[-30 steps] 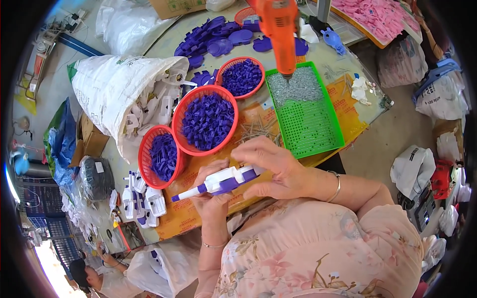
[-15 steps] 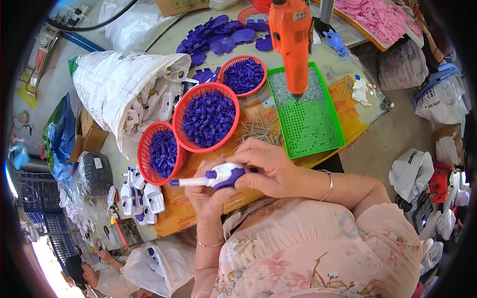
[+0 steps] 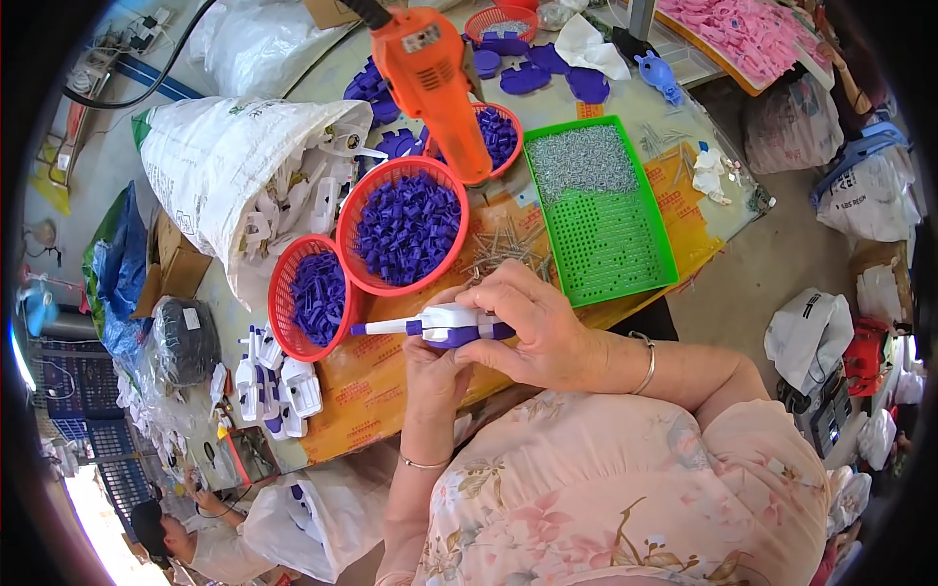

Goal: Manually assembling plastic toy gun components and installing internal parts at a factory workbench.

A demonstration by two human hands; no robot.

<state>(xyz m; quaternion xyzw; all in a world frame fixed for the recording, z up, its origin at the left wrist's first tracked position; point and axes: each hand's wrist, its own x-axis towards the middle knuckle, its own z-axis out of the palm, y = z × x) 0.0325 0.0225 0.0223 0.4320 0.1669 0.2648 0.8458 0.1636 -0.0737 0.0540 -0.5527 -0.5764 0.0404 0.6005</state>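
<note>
A white-and-purple plastic assembly (image 3: 447, 317) with a thin stem is held between my two hands in front of my chest, its purple stem tip pointing left. My left hand (image 3: 433, 376) grips it from below, with most of its fingers hidden behind it. At its right end, my right hand (image 3: 537, 327) closes round it with the thumb underneath and the fingers over the top. Beyond my hands hangs an orange electric screwdriver (image 3: 430, 88), its tip over the table between the red baskets and the green tray. Loose screws (image 3: 508, 249) lie just past my right hand.
A green tray (image 3: 664, 239) holds small metal pieces. Red baskets (image 3: 342, 244) contain small purple parts. Similar white-and-purple assemblies (image 3: 278, 391) are piled at left, near a white sack (image 3: 210, 176) spilling white parts. Flat purple pieces (image 3: 528, 78) lie at the back. Another person (image 3: 195, 537) is at lower left.
The orange screwdriver has swung from above the green tray to the left, over the baskets. The assembly has shifted slightly right and upward in my hands and now lies more level.
</note>
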